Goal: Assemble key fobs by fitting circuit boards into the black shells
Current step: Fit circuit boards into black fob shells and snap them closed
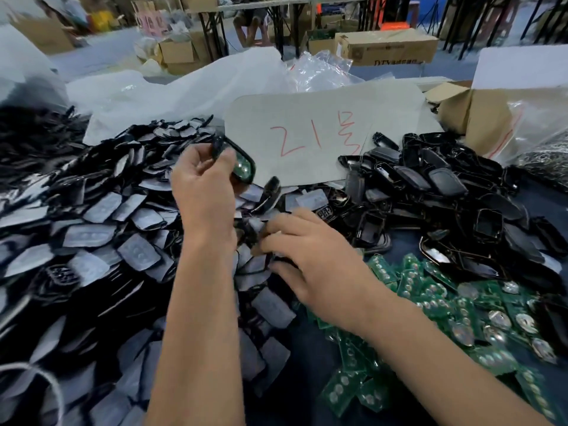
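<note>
My left hand (203, 176) is raised above the table and grips a black shell (238, 159) with a green circuit board showing inside it. My right hand (310, 256) lies lower, its fingers curled down into the pile of black button pads (101, 238); whether it holds one is hidden by the fingers. A heap of green circuit boards (445, 305) lies at the lower right. More empty black shells (430, 192) are piled at the right, beyond the boards.
A grey-white card (384, 118) marked "21" in red lies at the table's back centre. An open cardboard box (467, 109) and a clear plastic bag (538, 130) stand at the far right. White foam sheeting (172, 90) covers the back left.
</note>
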A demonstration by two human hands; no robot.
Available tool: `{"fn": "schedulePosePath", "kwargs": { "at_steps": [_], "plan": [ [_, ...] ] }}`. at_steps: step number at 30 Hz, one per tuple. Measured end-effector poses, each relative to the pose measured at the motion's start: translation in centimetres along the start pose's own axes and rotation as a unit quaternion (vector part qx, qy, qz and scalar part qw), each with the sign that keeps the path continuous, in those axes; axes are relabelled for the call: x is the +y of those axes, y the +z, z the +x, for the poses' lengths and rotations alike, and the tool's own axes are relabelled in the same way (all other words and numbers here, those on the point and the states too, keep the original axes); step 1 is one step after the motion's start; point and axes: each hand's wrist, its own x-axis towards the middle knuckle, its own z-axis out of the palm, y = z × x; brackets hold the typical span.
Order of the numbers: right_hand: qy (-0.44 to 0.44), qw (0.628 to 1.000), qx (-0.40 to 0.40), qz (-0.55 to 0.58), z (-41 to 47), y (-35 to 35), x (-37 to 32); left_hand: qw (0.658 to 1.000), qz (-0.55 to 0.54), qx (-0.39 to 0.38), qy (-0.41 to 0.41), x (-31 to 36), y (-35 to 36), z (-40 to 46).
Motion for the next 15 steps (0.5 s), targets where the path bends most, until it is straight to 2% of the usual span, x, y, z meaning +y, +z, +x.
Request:
{"fn": "schedulePosePath", "kwargs": {
  "at_steps": [3, 6, 12, 13, 15],
  "plan": [
    [-0.083, 0.986, -0.104, -0.096, 1.9, 1.5, -1.3, 0.998, 0.01, 0.052, 0.031, 0.2, -2.1, 1.0],
    [-0.088, 0.98, -0.128, -0.126, 2.7, 2.1, -2.0, 0.997, 0.002, 0.075, 0.026, 0.3, -3.0, 0.9],
    [-0.12, 0.982, -0.042, -0.141, 1.7, 0.9, -1.9, 0.998, -0.025, 0.057, 0.012, 0.4, -2.8, 0.9],
    [-0.111, 0.987, -0.017, -0.117, 1.4, 0.4, -1.6, 0.998, -0.031, 0.049, 0.017, 0.4, -2.7, 0.8],
    [-0.053, 0.997, 0.049, 0.011, 0.4, -0.7, -0.7, 0.998, -0.039, 0.037, 0.028, 0.2, -2.3, 0.7]
  ]
}}
